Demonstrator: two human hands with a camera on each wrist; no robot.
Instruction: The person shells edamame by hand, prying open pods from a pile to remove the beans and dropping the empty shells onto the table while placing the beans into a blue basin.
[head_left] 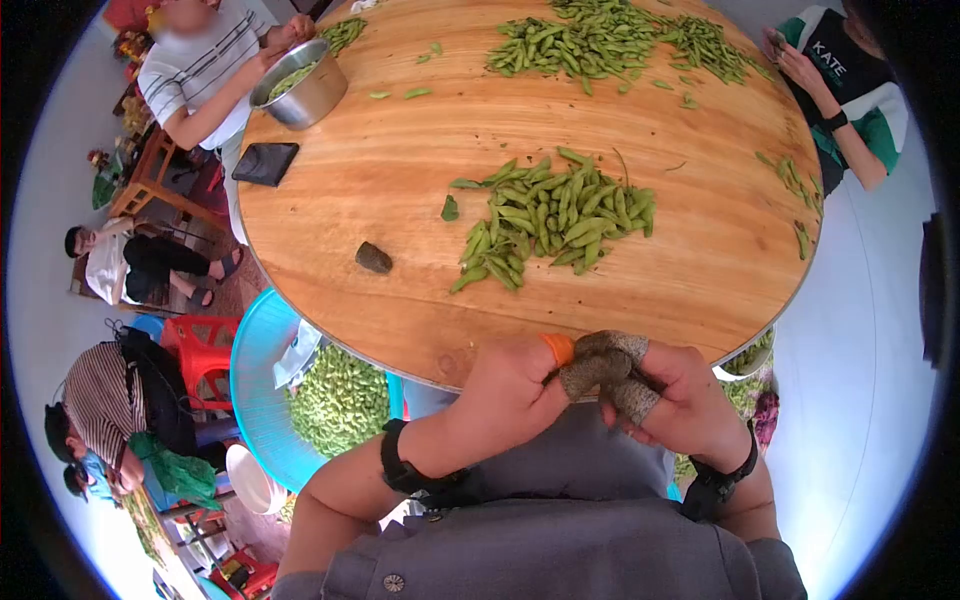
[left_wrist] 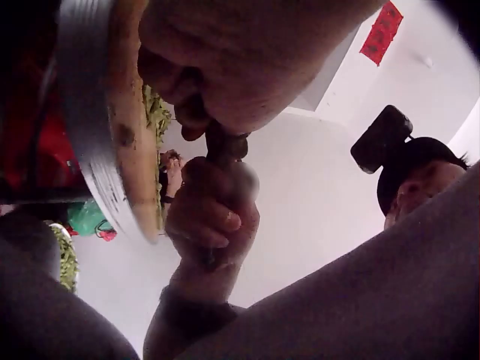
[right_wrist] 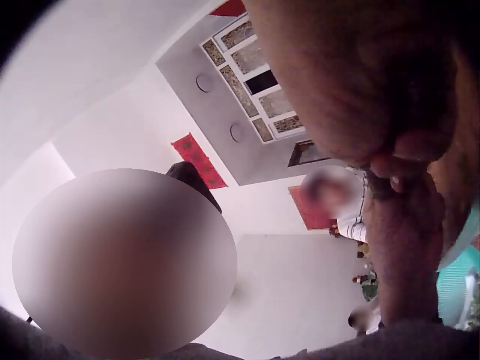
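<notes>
Just past the table's front edge, the left hand point(head_left: 500, 400) and right hand point(head_left: 695, 400) meet with curled fingers. Grey speckled finger covers point(head_left: 597, 373) lie bunched between them, pinched from both sides; anything inside them is hidden. An orange band point(head_left: 558, 348) shows at the left fingertips. In the left wrist view the right hand point(left_wrist: 211, 210) curls round a dark piece point(left_wrist: 227, 146), below the left hand point(left_wrist: 232, 60). A pile of green pods point(head_left: 560, 212) lies on the wooden table point(head_left: 390, 175), with a dark grey-brown piece point(head_left: 373, 257) to its left.
A phone point(head_left: 265, 163) and a metal pot point(head_left: 300, 92) stand at the table's left. More pods point(head_left: 580, 42) cover its far side. Below left, a blue basin point(head_left: 262, 400) holds green pods or beans. People sit at far left and across the table.
</notes>
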